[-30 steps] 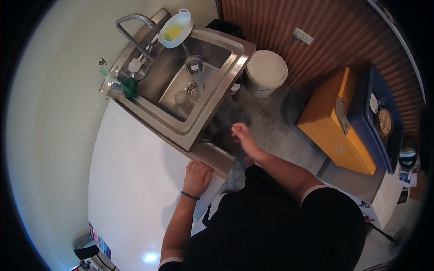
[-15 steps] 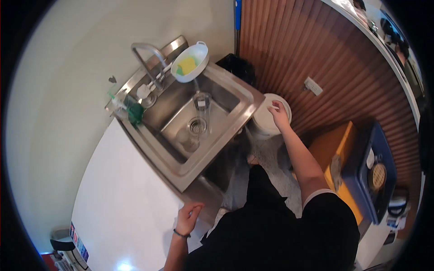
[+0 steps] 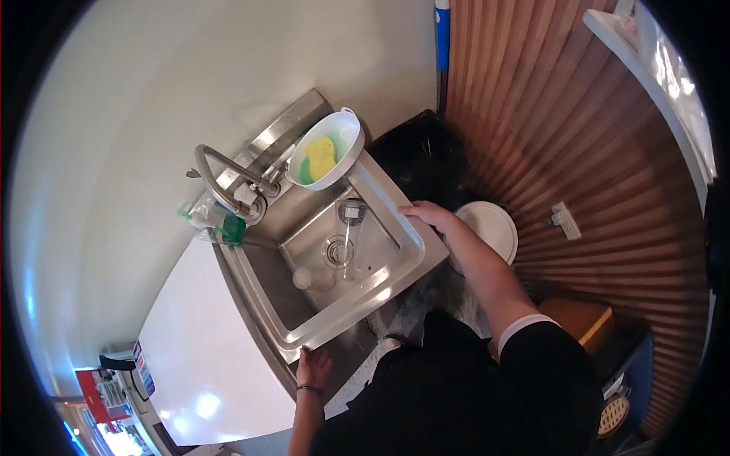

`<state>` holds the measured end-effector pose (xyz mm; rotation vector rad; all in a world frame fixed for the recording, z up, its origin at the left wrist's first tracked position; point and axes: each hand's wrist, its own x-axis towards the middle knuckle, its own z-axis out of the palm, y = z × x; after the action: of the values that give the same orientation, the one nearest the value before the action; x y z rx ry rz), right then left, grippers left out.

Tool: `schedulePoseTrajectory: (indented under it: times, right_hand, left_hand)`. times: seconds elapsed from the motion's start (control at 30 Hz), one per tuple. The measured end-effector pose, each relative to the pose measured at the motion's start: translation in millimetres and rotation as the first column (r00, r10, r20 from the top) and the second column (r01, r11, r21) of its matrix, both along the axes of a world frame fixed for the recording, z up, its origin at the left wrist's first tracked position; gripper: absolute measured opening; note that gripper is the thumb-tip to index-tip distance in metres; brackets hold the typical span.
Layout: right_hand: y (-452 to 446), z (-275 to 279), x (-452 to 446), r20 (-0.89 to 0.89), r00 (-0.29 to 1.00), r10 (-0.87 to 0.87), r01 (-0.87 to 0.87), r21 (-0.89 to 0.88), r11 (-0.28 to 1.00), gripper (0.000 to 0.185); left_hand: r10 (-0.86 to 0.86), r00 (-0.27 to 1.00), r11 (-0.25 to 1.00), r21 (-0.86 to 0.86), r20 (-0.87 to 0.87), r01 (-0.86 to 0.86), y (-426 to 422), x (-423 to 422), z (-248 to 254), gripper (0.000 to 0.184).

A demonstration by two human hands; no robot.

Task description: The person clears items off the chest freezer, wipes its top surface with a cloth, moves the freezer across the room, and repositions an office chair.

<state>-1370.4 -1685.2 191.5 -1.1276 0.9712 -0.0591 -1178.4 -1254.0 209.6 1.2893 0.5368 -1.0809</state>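
Fingers of the right hand [image 3: 427, 213] were rested on the side rim of the sink [image 3: 368, 304], loosely bent, nothing seen gripped; those of the left hand [image 3: 313, 368] were half spread at its near corner (contact unclear). Both hands had just been brought to the sink, the right from over the white bucket [image 3: 490, 228], so the clear container [image 3: 351, 213] and cup [image 3: 303, 278] inside were faced, untouched.
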Motion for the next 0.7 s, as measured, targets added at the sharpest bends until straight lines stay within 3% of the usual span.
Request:
schedulePoseTrajectory:
  times: [0.03,0.1,0.4,0.47,0.63,0.7]
  right_hand:
    - [1,-4,1,0.0,1.0,0.009,-0.009,-0.005,1.0,0.056]
    - [3,-18,2,0.202,0.976,-0.081,0.045,0.175,0.983,0.05]
    - [3,-46,7,0.17,0.966,-0.196,0.177,0.121,0.977,0.041]
    - [4,-42,8,0.234,0.94,-0.248,0.215,0.159,0.964,0.038]
    - [3,-34,4,0.217,0.942,-0.256,0.203,0.241,0.949,0.037]
    - [3,-31,5,0.166,0.95,-0.264,0.228,0.208,0.951,0.037]
  left_hand:
    - [0.009,1.0,1.0,-0.005,0.0,-0.009,-4,1,-8,0.03]
    - [0.153,0.988,0.967,-0.207,0.016,-0.146,-7,1,-21,0.024]
    - [0.134,0.988,0.982,-0.148,0.081,-0.121,-9,-1,-17,0.034]
    - [0.064,0.994,0.992,-0.114,0.089,-0.054,-6,1,-18,0.035]
    - [0.117,0.986,0.985,-0.141,0.12,-0.1,-9,-8,-29,0.042]
    - [0.249,0.955,0.951,-0.225,0.159,-0.21,-22,-9,-32,0.047]
